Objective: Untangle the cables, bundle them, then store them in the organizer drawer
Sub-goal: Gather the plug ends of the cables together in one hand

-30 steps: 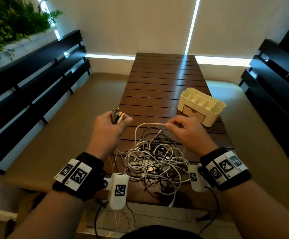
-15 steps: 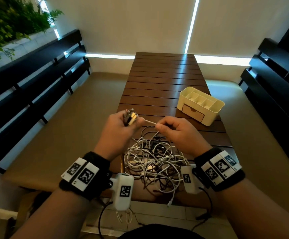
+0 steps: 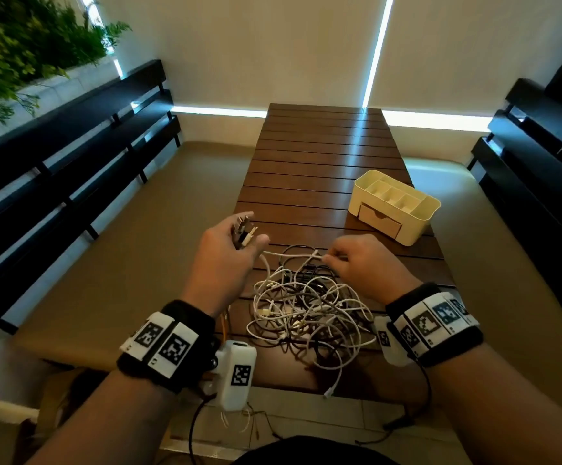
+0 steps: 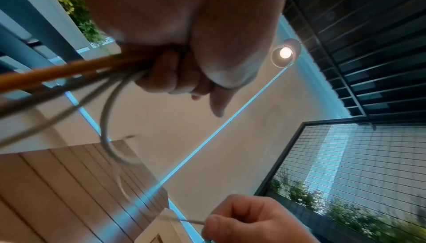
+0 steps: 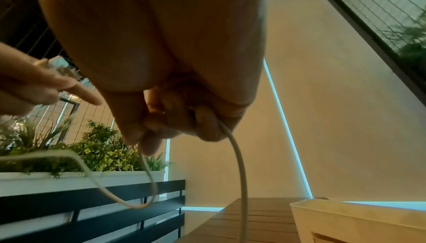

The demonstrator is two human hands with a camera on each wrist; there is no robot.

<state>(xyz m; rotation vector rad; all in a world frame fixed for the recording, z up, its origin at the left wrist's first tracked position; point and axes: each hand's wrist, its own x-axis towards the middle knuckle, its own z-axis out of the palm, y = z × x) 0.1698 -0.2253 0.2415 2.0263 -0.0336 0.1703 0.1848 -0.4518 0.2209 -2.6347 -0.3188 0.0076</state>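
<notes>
Above the slatted wooden table (image 3: 320,182), left to right: gripped in the curled left hand (image 3: 221,263), a fistful of cable ends, plugs (image 3: 244,229) poking up past the thumb; stretched from that fist to the right hand (image 3: 362,263), one white cable (image 3: 289,256), pinched between thumb and fingers; heaped below and between both wrists on the near boards, the tangled white and black cables (image 3: 310,313); farther right on the table, well apart from the heap, the cream organizer (image 3: 420,223), its front drawer (image 3: 378,221) closed.
</notes>
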